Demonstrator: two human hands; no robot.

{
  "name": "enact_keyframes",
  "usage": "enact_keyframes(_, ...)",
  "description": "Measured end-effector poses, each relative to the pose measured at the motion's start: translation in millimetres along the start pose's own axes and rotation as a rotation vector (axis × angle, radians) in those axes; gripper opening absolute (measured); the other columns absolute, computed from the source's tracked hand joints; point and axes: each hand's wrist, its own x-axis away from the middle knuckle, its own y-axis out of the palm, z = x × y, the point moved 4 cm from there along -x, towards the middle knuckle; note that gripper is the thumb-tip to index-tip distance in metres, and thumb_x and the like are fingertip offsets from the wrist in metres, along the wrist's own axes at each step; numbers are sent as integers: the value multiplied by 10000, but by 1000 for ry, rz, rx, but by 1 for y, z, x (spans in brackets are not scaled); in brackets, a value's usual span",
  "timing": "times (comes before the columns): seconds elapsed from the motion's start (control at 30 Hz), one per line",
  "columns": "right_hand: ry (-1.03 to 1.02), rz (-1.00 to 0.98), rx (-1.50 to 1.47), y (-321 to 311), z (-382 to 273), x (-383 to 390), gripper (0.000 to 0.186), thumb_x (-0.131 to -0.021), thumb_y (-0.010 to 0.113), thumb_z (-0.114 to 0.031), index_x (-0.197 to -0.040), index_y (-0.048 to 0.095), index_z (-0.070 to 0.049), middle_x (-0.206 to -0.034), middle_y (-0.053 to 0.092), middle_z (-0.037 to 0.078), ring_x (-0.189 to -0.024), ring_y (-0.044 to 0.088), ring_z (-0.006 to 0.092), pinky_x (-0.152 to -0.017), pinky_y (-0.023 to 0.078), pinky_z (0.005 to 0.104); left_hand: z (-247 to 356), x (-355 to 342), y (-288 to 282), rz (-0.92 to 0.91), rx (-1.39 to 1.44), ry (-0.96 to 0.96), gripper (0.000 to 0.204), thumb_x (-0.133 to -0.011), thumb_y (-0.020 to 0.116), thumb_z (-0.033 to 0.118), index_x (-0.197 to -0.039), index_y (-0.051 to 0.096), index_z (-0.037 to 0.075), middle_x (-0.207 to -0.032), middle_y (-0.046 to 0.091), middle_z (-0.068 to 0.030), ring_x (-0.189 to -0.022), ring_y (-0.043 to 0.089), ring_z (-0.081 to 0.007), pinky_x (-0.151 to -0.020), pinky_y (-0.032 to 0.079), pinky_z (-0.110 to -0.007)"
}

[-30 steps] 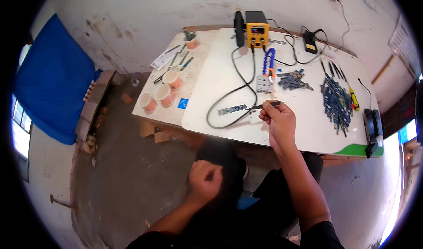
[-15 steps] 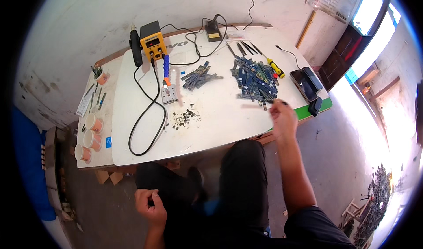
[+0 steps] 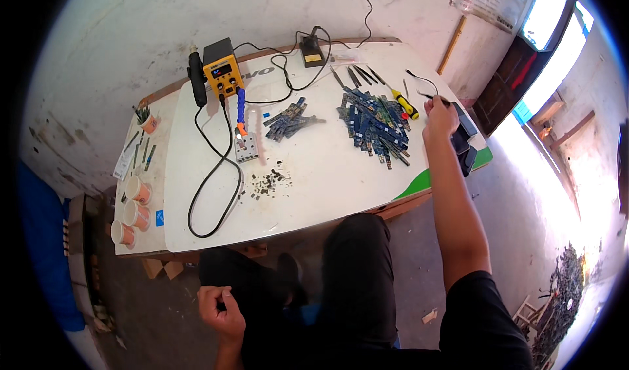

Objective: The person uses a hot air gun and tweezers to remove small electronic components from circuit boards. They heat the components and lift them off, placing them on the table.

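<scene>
Well left of the large board heap (image 3: 373, 126), we see three paper cups (image 3: 136, 214). Left of the heap and closer to us, our left hand (image 3: 221, 311) curls closed; we cannot tell whether it holds anything. Also left of the heap come a yellow station (image 3: 223, 70), loose dark chips (image 3: 267, 183) and a smaller board pile (image 3: 291, 120). At the heap's right edge lies a yellow screwdriver (image 3: 404, 103); farther right of the heap, our right hand (image 3: 440, 118) pinches a slim dark tool (image 3: 426, 96), fingers nearly together.
</scene>
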Motion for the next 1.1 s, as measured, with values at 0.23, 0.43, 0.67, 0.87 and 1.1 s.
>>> enact_keyframes(0.23,-21,-446,294,-19,7,82,131,-951,719,-70,-1016,685,38,-830,676,52,-691,635,109,-656,552,230,2,-1,-1,-18,-8,29,110,-940,552,-14,-838,582,-43,-793,499,-90,-669,451,-167,-592,343,-297)
enact_keyframes(0.43,128,-471,420,-7,8,107,122,-931,735,-68,-983,701,36,-824,693,58,-688,652,109,-621,559,225,4,-2,-2,1,-19,19,104,-924,565,-14,-824,581,-35,-794,501,-91,-675,459,-177,-604,355,-307)
enact_keyframes(0.67,17,-462,461,18,31,104,127,-897,745,-89,-934,714,29,-780,719,78,-650,672,119,-610,560,244,8,-4,-5,-6,-40,21,89,-912,570,-17,-829,600,-32,-789,512,-92,-678,469,-186,-619,364,-316)
enact_keyframes(0.87,-81,-431,542,22,39,101,124,-894,734,-91,-917,715,30,-772,731,86,-647,691,131,-585,559,260,4,-2,-5,3,-12,14,84,-909,573,-10,-840,612,-38,-794,526,-94,-668,469,-183,-614,362,-315)
enact_keyframes(1.1,33,-406,488,18,35,98,75,-897,755,-63,-926,721,-3,-763,691,42,-631,643,99,-572,543,218,2,-1,-5,6,4,10,90,-911,569,-8,-840,615,-40,-797,539,-98,-670,472,-178,-605,358,-311)
